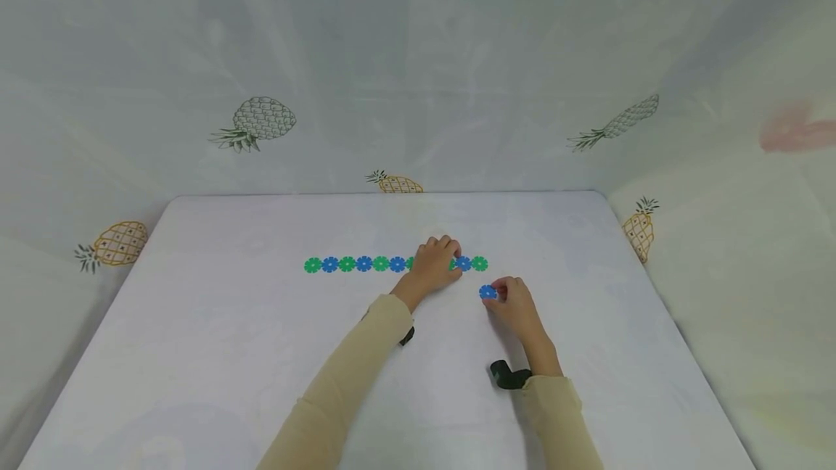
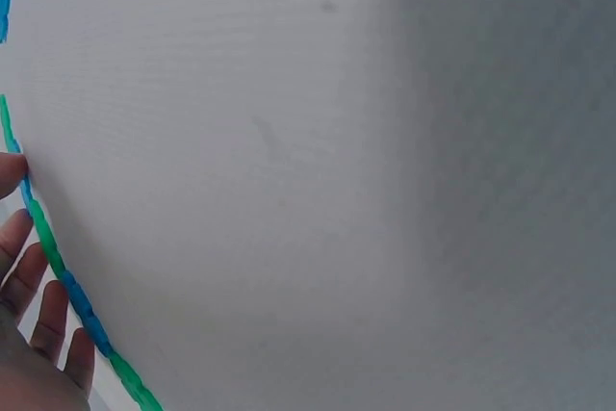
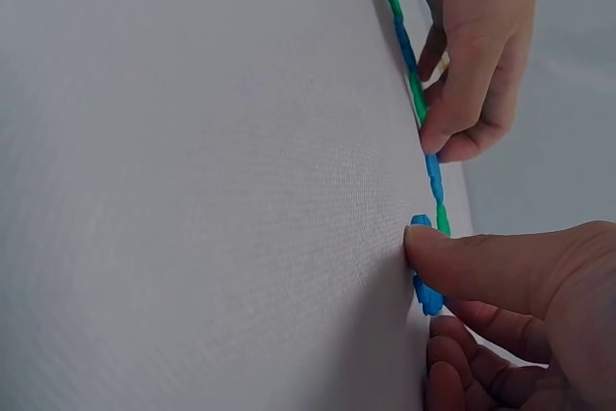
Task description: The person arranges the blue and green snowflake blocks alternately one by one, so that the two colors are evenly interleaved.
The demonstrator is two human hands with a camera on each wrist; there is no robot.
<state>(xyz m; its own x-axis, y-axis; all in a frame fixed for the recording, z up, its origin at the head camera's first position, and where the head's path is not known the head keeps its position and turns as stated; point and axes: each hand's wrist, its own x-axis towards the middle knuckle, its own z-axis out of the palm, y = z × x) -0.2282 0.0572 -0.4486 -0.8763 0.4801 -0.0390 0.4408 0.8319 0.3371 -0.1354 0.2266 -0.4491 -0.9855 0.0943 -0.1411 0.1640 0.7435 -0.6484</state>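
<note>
A straight row of notched interlocking discs (image 1: pixel 363 263), alternating green and blue, lies on the white table (image 1: pixel 261 354). My left hand (image 1: pixel 432 267) covers part of the row right of its middle, thumb and fingers gripping it from both sides. Beyond that hand, a blue disc and a green end disc (image 1: pixel 480 263) show at the right. My right hand (image 1: pixel 519 310) pinches a single blue disc (image 1: pixel 488 292) between thumb and fingers, just nearer to me than the row's right end. In the right wrist view this loose disc (image 3: pixel 429 295) is tilted on edge, close over the table.
A pale curtain (image 1: pixel 418 78) printed with pineapples hangs behind and beside the table. A black wrist device (image 1: pixel 509 376) sticks out from the right sleeve, close over the tabletop. Both forearms reach in from the near side.
</note>
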